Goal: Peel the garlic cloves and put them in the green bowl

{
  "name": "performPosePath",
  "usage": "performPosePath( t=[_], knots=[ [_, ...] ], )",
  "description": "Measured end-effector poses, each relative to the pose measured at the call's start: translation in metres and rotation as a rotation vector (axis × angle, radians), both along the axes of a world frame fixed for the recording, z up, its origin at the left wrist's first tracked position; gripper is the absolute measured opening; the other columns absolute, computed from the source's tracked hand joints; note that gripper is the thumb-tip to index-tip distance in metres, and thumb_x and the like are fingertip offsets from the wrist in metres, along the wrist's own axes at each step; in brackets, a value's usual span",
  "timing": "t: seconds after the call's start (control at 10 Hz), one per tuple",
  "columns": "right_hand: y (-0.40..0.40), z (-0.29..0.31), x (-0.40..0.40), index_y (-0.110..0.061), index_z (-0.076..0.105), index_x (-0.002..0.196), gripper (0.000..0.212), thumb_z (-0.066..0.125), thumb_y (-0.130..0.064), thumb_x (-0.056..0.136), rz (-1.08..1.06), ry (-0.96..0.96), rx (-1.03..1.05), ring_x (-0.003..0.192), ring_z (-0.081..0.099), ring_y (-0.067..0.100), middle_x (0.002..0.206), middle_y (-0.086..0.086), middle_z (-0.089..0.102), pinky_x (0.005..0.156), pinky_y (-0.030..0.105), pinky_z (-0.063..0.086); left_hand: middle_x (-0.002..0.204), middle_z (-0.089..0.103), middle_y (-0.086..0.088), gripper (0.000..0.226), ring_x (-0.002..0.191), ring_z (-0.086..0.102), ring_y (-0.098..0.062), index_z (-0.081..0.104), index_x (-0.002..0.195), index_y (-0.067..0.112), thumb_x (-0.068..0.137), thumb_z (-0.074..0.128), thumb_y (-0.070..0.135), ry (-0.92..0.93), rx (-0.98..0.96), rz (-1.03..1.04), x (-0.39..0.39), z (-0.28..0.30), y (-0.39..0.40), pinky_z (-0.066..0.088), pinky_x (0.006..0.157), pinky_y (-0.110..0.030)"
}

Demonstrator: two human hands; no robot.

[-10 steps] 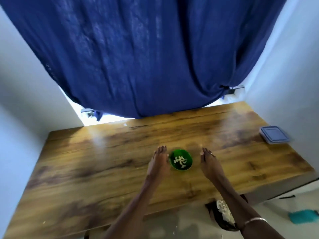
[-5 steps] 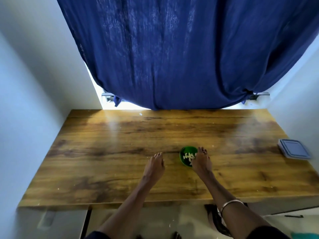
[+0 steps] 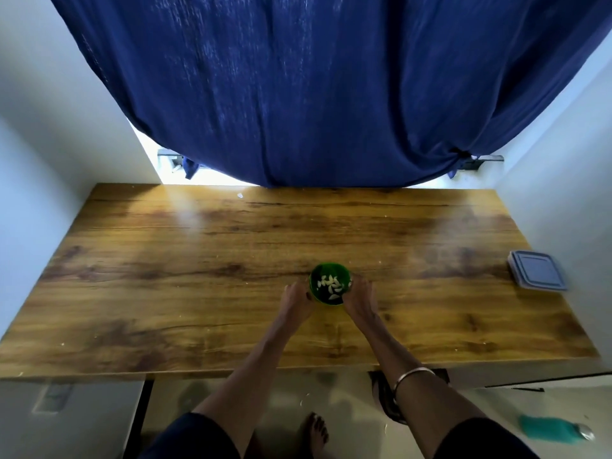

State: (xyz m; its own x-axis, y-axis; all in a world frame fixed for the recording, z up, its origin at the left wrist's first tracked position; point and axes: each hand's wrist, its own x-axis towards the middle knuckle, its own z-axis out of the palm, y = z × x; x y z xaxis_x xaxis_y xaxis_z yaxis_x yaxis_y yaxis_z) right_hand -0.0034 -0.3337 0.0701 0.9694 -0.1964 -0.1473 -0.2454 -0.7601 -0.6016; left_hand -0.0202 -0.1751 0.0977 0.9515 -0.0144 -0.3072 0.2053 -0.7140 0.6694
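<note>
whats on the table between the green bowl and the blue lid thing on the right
Nothing but bare wood: in the head view the table shows only grain and stains between the green bowl and the blue lid.

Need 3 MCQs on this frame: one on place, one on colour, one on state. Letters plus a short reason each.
1. Where does the grey-blue lidded container sit?
A. at the table's right edge
B. inside the bowl
C. on the floor

2. What colour is the bowl that holds the garlic cloves?
A. red
B. green
C. white

3. What are the hands doing?
A. both lie flat, far from the bowl
B. one lifts the container
C. left hand and right hand flank the bowl and touch its sides

Key:
1 A: it lies on the wooden table, close to the right wall.
2 B: its rim and inner wall are bright green.
3 C: a hand sits against each side of the bowl.
</note>
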Motion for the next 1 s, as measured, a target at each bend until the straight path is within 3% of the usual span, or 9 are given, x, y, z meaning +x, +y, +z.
performPosePath(
  t=[0.1,0.2,0.3,0.4,0.6,0.7,0.8,0.9,1.0],
  knots=[
    [0.0,-0.013,0.001,-0.011,0.074,0.109,0.023,0.062,-0.017,0.09,0.012,0.018,-0.006,0.09,0.071,0.026,0.094,0.009,0.076,0.069,0.028,0.049,0.102,0.073,-0.019,0.026,0.099,0.064,-0.032,0.074,0.114,0.002,0.092,0.06,0.008,0.051,-0.039,0.071,0.003,-0.003,-0.001,0.044,0.091,-0.035],
    [0.005,-0.035,0.004,-0.013,0.071,0.116,0.028,0.058,-0.024,0.093,0.043,0.086,-0.046,0.1,0.066,0.027,0.104,0.01,0.073,0.089,0.035,0.044,0.093,0.075,-0.019,0.025,0.094,0.069,-0.034,0.075,0.106,-0.003,0.088,0.068,0.013,0.031,-0.061,0.166,0.003,-0.008,0.005,0.049,0.078,-0.039],
    [0.025,-0.029,0.003,-0.013,0.073,0.11,0.028,0.06,-0.028,0.089,0.064,0.059,0.006,0.096,0.067,0.029,0.097,0.01,0.074,0.084,0.036,0.048,0.094,0.077,-0.016,0.026,0.09,0.073,-0.03,0.077,0.109,0.002,0.085,0.07,0.01,-0.036,-0.05,0.216,-0.002,-0.006,0.02,0.048,0.065,-0.034],
    [0.043,-0.045,0.008,-0.009,0.073,0.104,0.023,0.07,-0.024,0.087,0.099,0.042,0.027,0.089,0.069,0.026,0.093,0.009,0.074,0.074,0.032,0.049,0.094,0.078,-0.015,0.031,0.083,0.072,-0.021,0.076,0.116,0.007,0.086,0.071,0.008,-0.089,-0.022,0.222,-0.008,0.0,0.039,0.04,0.052,-0.02],
    [0.068,-0.024,0.0,-0.003,0.072,0.109,0.026,0.077,-0.013,0.085,0.135,-0.011,0.103,0.089,0.07,0.027,0.095,0.012,0.075,0.07,0.031,0.052,0.1,0.077,-0.017,0.035,0.09,0.073,-0.028,0.073,0.122,0.008,0.087,0.068,0.005,-0.08,0.014,0.258,-0.013,0.006,0.061,0.04,0.06,-0.026],
    [0.066,-0.03,-0.001,-0.008,0.073,0.105,0.021,0.074,-0.018,0.087,0.163,-0.008,0.1,0.084,0.072,0.024,0.089,0.007,0.075,0.062,0.031,0.055,0.1,0.078,-0.012,0.033,0.083,0.071,-0.021,0.074,0.122,0.012,0.09,0.067,0.008,-0.087,0.024,0.249,-0.015,0.001,0.065,0.042,0.055,-0.026],
    [0.061,-0.017,-0.001,-0.007,0.072,0.103,0.017,0.07,-0.018,0.09,0.183,-0.016,0.066,0.087,0.072,0.027,0.091,0.009,0.074,0.065,0.03,0.054,0.106,0.076,-0.017,0.036,0.089,0.072,-0.027,0.069,0.128,0.004,0.092,0.064,0.007,-0.113,0.046,0.23,-0.014,0.004,0.07,0.051,0.06,-0.032],
    [0.058,0.01,-0.001,0.002,0.065,0.123,0.03,0.061,-0.005,0.095,0.21,-0.049,0.022,0.103,0.07,0.03,0.112,0.017,0.072,0.078,0.031,0.054,0.12,0.069,-0.025,0.047,0.097,0.07,-0.034,0.054,0.14,-0.006,0.093,0.053,-0.004,-0.187,0.089,0.197,-0.01,-0.002,0.077,0.05,0.059,-0.029],
    [0.055,0.027,0.004,0.002,0.057,0.133,0.035,0.049,-0.007,0.101,0.205,-0.084,-0.007,0.106,0.069,0.03,0.122,0.019,0.068,0.083,0.037,0.058,0.131,0.063,-0.027,0.048,0.109,0.067,-0.038,0.049,0.142,-0.008,0.094,0.048,-0.004,-0.279,0.154,0.137,-0.002,-0.008,0.09,0.059,0.076,-0.039]
  ],
)
